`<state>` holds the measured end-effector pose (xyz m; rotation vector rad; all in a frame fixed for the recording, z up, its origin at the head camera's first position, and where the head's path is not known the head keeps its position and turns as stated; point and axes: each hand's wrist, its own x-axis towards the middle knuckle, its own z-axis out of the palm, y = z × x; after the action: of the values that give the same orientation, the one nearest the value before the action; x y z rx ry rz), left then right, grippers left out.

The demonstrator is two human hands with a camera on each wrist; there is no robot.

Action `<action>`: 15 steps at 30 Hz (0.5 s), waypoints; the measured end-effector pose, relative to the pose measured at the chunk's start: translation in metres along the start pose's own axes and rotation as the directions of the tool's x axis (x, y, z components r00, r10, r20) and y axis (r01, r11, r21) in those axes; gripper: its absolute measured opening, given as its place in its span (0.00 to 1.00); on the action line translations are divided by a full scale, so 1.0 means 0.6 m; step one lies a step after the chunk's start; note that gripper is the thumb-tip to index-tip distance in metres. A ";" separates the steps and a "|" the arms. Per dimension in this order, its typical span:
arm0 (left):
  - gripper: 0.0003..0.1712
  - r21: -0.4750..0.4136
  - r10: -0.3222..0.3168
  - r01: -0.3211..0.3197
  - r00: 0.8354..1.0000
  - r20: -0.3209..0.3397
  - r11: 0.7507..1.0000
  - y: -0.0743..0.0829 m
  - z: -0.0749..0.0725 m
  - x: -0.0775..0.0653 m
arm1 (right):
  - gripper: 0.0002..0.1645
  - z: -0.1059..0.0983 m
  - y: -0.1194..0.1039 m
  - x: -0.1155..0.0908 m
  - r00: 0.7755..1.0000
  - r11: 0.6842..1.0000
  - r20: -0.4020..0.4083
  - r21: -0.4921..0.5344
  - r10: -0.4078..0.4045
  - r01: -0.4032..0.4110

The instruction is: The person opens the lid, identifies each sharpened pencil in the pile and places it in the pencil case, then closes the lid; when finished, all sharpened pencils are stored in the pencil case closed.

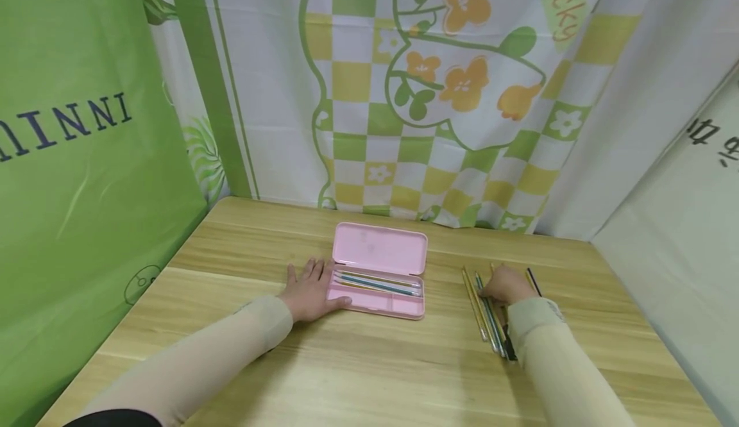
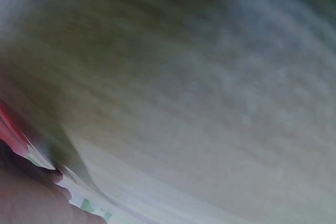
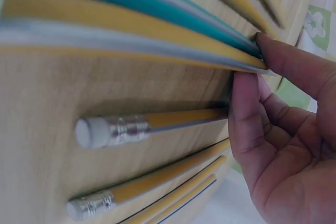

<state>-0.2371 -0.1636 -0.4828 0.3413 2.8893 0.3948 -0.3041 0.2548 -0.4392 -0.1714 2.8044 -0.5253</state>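
A pink pencil case (image 1: 369,298) lies open on the table, its lid (image 1: 378,249) tipped back. Several pencils (image 1: 375,283) lie in its long upper compartment. My left hand (image 1: 310,293) rests against the case's left side, fingers spread, thumb over the front corner. In the left wrist view only part of that hand (image 2: 29,198) shows, beside a pink edge (image 2: 9,129). To the right of the case, my right hand (image 1: 506,286) is over loose pencils. Its thumb and finger pinch a teal pencil (image 3: 173,15) and a yellow pencil (image 3: 152,32) by their far ends.
More yellow pencils (image 3: 184,119) with white erasers lie beside the pinched ones. One yellow pencil (image 1: 475,305) lies to their left, and a dark blue one (image 1: 534,282) pokes out right of the hand. A patterned curtain (image 1: 404,158) hangs behind the wooden table (image 1: 346,369).
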 end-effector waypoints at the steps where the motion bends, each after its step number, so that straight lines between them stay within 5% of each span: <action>1: 0.62 -0.004 0.003 -0.003 1.000 -0.001 1.000 0.001 -0.002 -0.001 | 0.24 0.000 0.000 0.000 1.000 1.000 -0.003 -0.001 0.005 -0.005; 15: 0.61 -0.002 -0.001 0.001 1.000 -0.001 1.000 -0.001 0.006 0.002 | 0.19 -0.002 -0.001 -0.001 1.000 0.999 0.022 0.028 0.019 -0.020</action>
<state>-0.2377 -0.1632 -0.4867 0.3386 2.8896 0.3983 -0.3041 0.2544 -0.4378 -0.1434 2.7729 -0.5549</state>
